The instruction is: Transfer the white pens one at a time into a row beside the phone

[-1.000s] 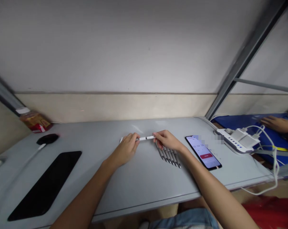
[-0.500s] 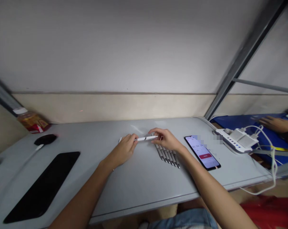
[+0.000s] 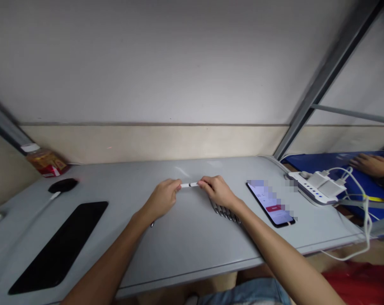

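Note:
A white pen [image 3: 189, 185] with a dark band lies level between my hands, just above the grey desk. My left hand [image 3: 164, 196] is closed on its left end and hides that tip. On the other end, my right hand [image 3: 218, 191] pinches with thumb and fingers. Under my right hand and wrist lies a row of several pens [image 3: 225, 213], side by side; only their silvery lower ends show. A small shiny tip [image 3: 152, 224] pokes out beside my left wrist, and the rest of that object is hidden.
Right of my hands lies a phone [image 3: 271, 204] with its screen lit, then a white power strip [image 3: 313, 188] with plugs and cables. At left are a black mat [image 3: 60, 248], a black round disc [image 3: 63, 185] and a bottle [image 3: 45, 161]. Another person's hand [image 3: 371, 164] rests at far right.
My right hand's fingers, more spread before, have closed on the pen's right end and moved slightly left. Less of the pen shows between my hands, and more of the pen row is covered.

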The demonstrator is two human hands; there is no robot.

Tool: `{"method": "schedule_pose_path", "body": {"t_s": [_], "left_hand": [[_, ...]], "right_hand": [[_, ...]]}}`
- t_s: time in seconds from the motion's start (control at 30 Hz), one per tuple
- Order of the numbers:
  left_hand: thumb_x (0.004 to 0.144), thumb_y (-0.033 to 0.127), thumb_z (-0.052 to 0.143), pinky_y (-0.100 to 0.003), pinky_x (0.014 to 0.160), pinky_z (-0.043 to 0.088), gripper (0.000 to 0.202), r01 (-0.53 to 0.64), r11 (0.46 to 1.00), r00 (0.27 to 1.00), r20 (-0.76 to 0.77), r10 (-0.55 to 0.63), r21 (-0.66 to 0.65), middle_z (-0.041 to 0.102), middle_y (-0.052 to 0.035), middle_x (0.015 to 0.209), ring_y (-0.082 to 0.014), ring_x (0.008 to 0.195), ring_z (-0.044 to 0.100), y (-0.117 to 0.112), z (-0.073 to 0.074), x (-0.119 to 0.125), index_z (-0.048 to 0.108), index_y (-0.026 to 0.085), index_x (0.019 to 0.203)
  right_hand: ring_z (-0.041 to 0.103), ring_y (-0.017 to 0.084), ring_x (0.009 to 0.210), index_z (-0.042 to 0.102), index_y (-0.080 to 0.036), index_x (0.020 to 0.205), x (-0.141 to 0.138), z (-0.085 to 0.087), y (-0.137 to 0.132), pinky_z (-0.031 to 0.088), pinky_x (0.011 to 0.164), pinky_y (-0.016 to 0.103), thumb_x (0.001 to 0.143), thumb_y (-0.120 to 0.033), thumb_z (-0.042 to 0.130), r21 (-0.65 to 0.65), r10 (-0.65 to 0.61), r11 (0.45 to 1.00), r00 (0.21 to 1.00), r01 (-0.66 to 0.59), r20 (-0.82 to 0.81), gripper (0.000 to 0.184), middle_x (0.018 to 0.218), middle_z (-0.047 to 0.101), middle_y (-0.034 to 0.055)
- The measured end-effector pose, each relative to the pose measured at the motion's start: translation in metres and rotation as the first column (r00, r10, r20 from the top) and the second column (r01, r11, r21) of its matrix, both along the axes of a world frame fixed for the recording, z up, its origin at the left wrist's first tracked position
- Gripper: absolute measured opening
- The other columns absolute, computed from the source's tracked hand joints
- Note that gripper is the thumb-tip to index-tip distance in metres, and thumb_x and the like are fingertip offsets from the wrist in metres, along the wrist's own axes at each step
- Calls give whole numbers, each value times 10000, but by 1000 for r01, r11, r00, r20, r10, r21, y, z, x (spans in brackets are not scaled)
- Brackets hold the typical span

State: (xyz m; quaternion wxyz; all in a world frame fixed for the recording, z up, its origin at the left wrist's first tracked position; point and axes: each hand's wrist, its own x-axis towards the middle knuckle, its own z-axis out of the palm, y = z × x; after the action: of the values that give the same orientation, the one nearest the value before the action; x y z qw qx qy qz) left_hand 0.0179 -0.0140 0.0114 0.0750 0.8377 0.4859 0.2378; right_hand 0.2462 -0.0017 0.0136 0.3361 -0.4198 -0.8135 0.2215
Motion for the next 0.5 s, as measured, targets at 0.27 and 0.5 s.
{"method": "schedule_pose_path", "body": {"t_s": [0.27,0.5], "left_hand": [[953,338,324,-310,837,410,283,76,997,994,81,-77,19,625,-28,965,-171,915,552,-3,7,7,573,210,992],[911,355,365,-368,809,419,286,-281,949,937,-172,304,146,640,-84,973,-241,927,542,10,4,-15,584,181,967]], "right_hand": [[590,135,751,577,-190,894,-3,6,8,483,690,260,829,-401,620,-428,-184,757,467,-494,-865,225,844,616,19],[224,36,387,500,-326,1047,5,5,14,137,369,133,874,-259,592,-320,-317,658,134,-682,-939,207,574,365,-90]]}}
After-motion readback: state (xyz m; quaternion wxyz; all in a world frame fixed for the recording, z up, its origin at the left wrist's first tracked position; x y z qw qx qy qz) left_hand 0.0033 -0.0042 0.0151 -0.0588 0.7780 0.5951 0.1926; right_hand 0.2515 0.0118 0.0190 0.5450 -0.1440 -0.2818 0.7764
